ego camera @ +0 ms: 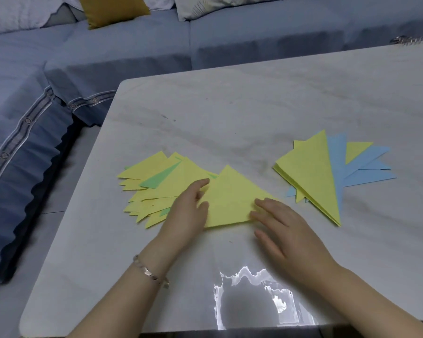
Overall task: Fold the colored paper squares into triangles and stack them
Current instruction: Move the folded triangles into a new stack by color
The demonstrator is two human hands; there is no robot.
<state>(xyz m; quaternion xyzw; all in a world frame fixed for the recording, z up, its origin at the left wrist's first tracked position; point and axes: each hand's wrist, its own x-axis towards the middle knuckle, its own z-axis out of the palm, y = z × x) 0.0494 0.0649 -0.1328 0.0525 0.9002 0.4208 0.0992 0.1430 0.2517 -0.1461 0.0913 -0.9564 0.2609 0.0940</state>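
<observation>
A yellow paper folded into a triangle (230,198) lies flat on the table between my hands. My left hand (186,211) rests on its left edge with fingers fairly straight, the thumb lying on the paper. My right hand (283,225) presses flat on its right corner with straight fingers. To the left, partly under the triangle, a fanned pile of yellow and green papers (156,181) is spread out. At the right lies a stack of folded triangles (313,172), yellow on top, with blue ones (366,167) fanning out beneath.
The pale marble-look table (230,113) has a rounded far-left corner and a bright glare patch near its front edge. A blue-grey sofa (108,52) with cushions runs behind and to the left. A small metal object (405,40) lies at the far right edge.
</observation>
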